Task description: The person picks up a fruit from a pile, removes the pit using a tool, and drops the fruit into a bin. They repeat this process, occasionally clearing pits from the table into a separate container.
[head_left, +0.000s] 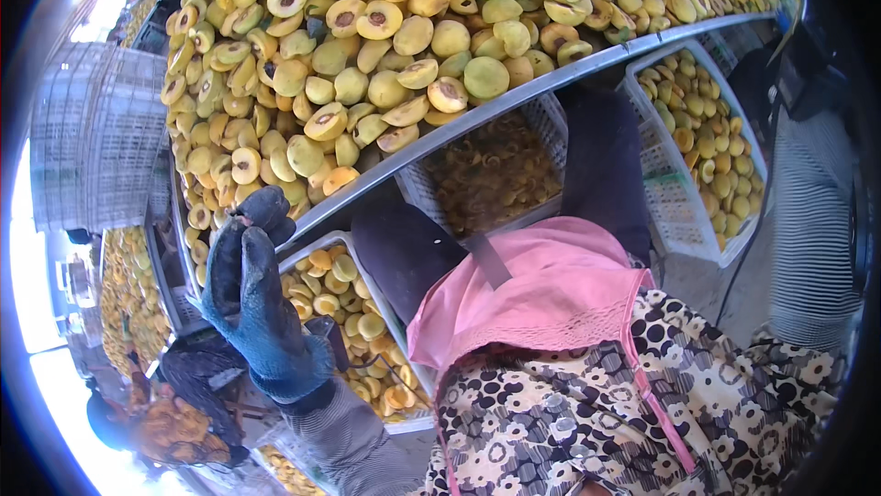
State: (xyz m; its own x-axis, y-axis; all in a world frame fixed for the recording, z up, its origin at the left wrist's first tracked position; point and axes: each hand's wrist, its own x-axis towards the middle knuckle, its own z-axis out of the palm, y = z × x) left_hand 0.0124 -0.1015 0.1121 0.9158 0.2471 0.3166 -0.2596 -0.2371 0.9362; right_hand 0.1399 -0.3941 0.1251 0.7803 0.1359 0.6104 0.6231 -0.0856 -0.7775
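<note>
My left hand (pixel 252 299), in a blue and dark work glove, is raised at the left end of the metal table edge. Its fingers are bent and pressed together; what they hold, if anything, is hidden. Just beyond lies a large heap of halved yellow-green stone fruit (pixel 367 65), some cut faces showing brown centres. Beneath that hand stands a crate of fruit halves (pixel 335 299). On the far right a striped sleeve (pixel 812 230) leads up to a dark shape, my right hand (pixel 808 74), whose fingers I cannot make out.
The metal table rim (pixel 514 97) crosses in front of my knees. Between them sits a crate of brownish scraps (pixel 491 170). A white crate of fruit (pixel 702 147) stands at right. White stacked crates (pixel 96 133) rise at left; another person (pixel 188 404) sits at lower left.
</note>
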